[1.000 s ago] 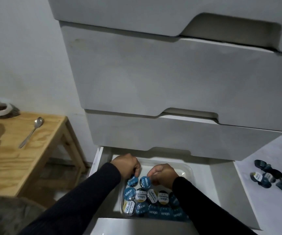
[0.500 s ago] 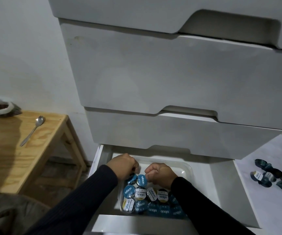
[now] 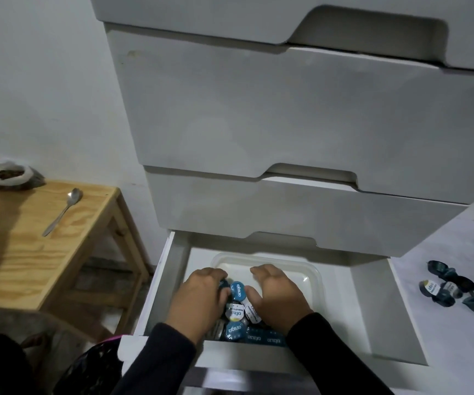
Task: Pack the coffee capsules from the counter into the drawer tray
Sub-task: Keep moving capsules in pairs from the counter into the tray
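Blue-lidded capsules [image 3: 236, 309] are lying packed in the tray [image 3: 312, 276] between both hands, left hand [image 3: 198, 302] and right hand [image 3: 277, 299] now resting flat, uncurled since a second ago, suggesting seating is finishing while more capsules on the counter [image 3: 455, 292] are waiting beyond the right hand.

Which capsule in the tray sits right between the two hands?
The blue-lidded capsule at the back of the packed group, between the left hand and right hand; the others lie nearer the drawer front.
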`<action>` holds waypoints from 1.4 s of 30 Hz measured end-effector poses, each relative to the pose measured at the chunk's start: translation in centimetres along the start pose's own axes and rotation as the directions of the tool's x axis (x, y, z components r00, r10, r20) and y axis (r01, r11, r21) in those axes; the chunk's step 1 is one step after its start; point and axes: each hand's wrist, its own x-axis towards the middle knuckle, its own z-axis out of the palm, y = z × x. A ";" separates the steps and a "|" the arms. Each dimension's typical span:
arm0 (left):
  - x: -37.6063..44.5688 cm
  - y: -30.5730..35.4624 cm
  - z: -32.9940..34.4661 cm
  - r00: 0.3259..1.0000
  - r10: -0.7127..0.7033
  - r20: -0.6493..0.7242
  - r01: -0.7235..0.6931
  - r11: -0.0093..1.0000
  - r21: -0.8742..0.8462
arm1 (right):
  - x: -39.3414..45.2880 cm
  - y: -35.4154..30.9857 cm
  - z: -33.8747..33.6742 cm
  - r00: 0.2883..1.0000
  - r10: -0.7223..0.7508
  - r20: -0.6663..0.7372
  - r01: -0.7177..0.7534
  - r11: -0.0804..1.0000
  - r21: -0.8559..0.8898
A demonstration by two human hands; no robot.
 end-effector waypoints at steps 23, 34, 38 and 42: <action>-2.5 27.0 9.6 0.943 0.018 -0.332 -0.079 0.982 -0.171 | -9.6 20.4 -14.1 0.852 -0.319 -0.416 0.192 0.928 -0.319; -0.2 38.6 20.5 0.996 -0.057 -0.071 0.020 0.895 -0.445 | -13.0 37.1 -17.4 0.950 0.174 -0.258 -0.147 0.982 0.119; 2.9 39.2 23.8 0.987 -0.157 0.027 0.149 0.853 -0.501 | -11.7 40.1 -15.9 0.946 0.283 -0.160 -0.248 0.946 0.209; 6.1 39.9 26.0 0.971 -0.213 0.106 0.235 0.787 -0.571 | -9.8 41.4 -14.5 0.946 0.310 -0.094 -0.286 0.935 0.208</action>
